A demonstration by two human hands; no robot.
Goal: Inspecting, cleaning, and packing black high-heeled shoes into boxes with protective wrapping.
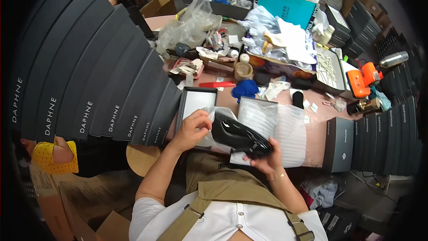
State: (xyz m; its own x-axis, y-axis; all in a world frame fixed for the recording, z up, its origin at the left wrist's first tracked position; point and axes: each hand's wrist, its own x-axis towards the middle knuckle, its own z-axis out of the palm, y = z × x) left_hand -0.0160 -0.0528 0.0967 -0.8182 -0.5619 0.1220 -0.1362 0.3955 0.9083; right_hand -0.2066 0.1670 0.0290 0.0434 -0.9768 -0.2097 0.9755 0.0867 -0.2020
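A glossy black shoe (240, 136) is held in front of me, tilted, over the near edge of the table. My right hand (267, 158) grips its lower right end. At the shoe's upper left end, my left hand (195, 127) is closed in a pinch on a thin translucent white wrapping sheet (208, 140). Part of that sheet lies behind the shoe. Beyond my hands sits an open dark shoe box (240, 102) lined with white wrapping (292, 140) that spreads out to the right. Another grey box part (194, 90) with a white inside lies behind my left hand.
Tall stacks of dark shoe boxes stand at left (104, 62) and right (381, 138). A single box (339, 145) stands at the table's right. Behind are a blue cloth (245, 89), a red comb-like tool (216, 84), a tape roll (243, 71), orange tool (363, 80) and crumpled-paper carton (278, 60).
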